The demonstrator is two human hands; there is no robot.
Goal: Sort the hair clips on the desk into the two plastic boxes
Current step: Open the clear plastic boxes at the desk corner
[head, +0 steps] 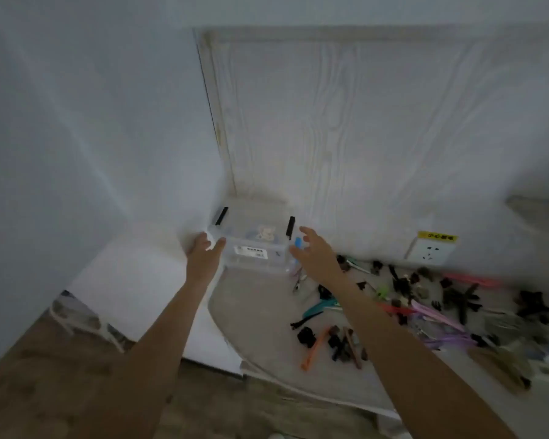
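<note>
From the head camera, your left hand (203, 253) touches the left end of the clear plastic box (251, 240); its fingers curl at that corner, though blur hides whether they truly clamp it, so that grip cannot be told. Your right hand (314, 256) hangs just off the box's right end, fingers spread apart, holding nothing.

The box sits between your two hands, in the far corner of the table (254, 312) against the wall, black latches (290, 227) at either end. Its long axis runs left to right, straight across the gap between your grips, so a two-handed lift looks natural; the left is nearer, already in contact.

The hair clips (409, 308) lie scattered behind and to the right of your right hand, toward you. Only one box is plainly visible.
</note>
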